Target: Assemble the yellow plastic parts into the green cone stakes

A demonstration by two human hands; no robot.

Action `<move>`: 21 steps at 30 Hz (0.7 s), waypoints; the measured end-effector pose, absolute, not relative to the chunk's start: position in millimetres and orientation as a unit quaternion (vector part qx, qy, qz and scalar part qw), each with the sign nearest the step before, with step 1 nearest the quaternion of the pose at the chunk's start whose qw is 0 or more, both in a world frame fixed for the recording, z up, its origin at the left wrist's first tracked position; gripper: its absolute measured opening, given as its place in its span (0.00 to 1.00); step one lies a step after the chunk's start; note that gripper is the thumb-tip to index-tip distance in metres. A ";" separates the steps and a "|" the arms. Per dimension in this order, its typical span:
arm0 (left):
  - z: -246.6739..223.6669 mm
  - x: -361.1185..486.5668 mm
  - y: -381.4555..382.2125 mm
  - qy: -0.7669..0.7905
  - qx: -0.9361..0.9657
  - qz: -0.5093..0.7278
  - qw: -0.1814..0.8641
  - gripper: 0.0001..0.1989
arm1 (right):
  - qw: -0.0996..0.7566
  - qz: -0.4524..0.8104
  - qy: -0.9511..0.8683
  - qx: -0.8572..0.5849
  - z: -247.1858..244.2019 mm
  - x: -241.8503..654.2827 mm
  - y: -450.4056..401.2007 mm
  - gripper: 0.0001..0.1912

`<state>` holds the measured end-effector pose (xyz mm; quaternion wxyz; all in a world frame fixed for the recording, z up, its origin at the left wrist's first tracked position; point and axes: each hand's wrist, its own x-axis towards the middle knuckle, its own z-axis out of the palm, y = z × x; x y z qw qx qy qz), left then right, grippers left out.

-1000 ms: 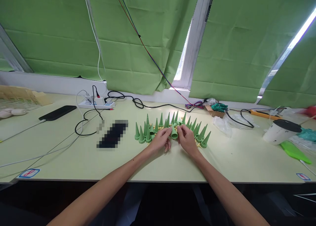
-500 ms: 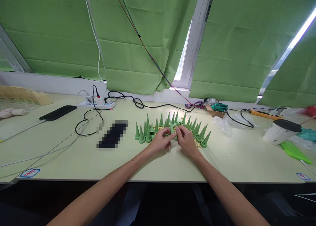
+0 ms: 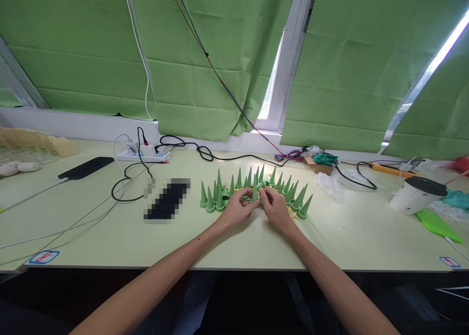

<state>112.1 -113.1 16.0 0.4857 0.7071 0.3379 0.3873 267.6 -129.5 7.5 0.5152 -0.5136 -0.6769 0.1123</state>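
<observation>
Several green cones (image 3: 210, 200) stand on the table in a wide cluster, with small yellow pieces (image 3: 294, 214) among and under them. My left hand (image 3: 240, 207) has its thumb and fingers closed round the lower part of an upright green cone (image 3: 255, 189) at the front middle of the cluster. Close on its right, my right hand (image 3: 273, 205) is pinched, its fingertips beside that cone; what they hold is too small to make out. A few green pieces lie on their side just behind my hands.
Left of the cones lies a blurred dark object (image 3: 167, 199), with a power strip (image 3: 143, 154) and a black phone (image 3: 86, 167) beyond. Cables run along the back. To the right are a small cardboard box (image 3: 319, 166), plastic bags (image 3: 331, 186) and a white cup (image 3: 416, 196).
The cone in my left hand has come more upright and slightly lower. My left fingers have shifted round its base, and my right fingertips have moved slightly.
</observation>
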 end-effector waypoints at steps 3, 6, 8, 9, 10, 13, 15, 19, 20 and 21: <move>14.1 112.6 -113.2 0.357 0.724 0.410 0.424 0.14 | 0.509 0.107 -0.682 -0.514 7.3 267.2 -128.9 0.19; 13.2 113.4 -113.8 0.355 0.752 0.426 0.355 0.12 | 0.503 0.108 -0.683 -0.518 6.7 267.1 -128.6 0.19; 13.7 113.9 -114.5 0.348 0.773 0.421 0.323 0.10 | 0.500 0.105 -0.683 -0.521 6.2 267.2 -128.3 0.19; 14.2 114.1 -114.9 0.346 0.780 0.417 0.312 0.09 | 0.499 0.104 -0.684 -0.523 6.0 267.3 -128.0 0.19; 14.8 114.2 -115.3 0.345 0.785 0.415 0.303 0.09 | 0.498 0.102 -0.684 -0.524 5.9 267.3 -127.8 0.19; 16.2 114.6 -115.9 0.344 0.793 0.415 0.284 0.07 | 0.497 0.101 -0.683 -0.525 5.6 267.4 -127.2 0.20; 16.6 114.8 -116.0 0.344 0.796 0.417 0.273 0.07 | 0.499 0.102 -0.680 -0.527 5.5 267.3 -127.2 0.20; 15.8 114.9 -115.2 0.342 0.795 0.425 0.265 0.06 | 0.503 0.106 -0.673 -0.531 5.6 267.2 -127.3 0.22; 15.4 114.9 -115.0 0.339 0.795 0.427 0.265 0.06 | 0.504 0.106 -0.672 -0.533 5.5 267.3 -127.1 0.22; 15.1 115.0 -114.7 0.337 0.795 0.429 0.265 0.05 | 0.503 0.105 -0.672 -0.533 5.4 267.5 -126.9 0.22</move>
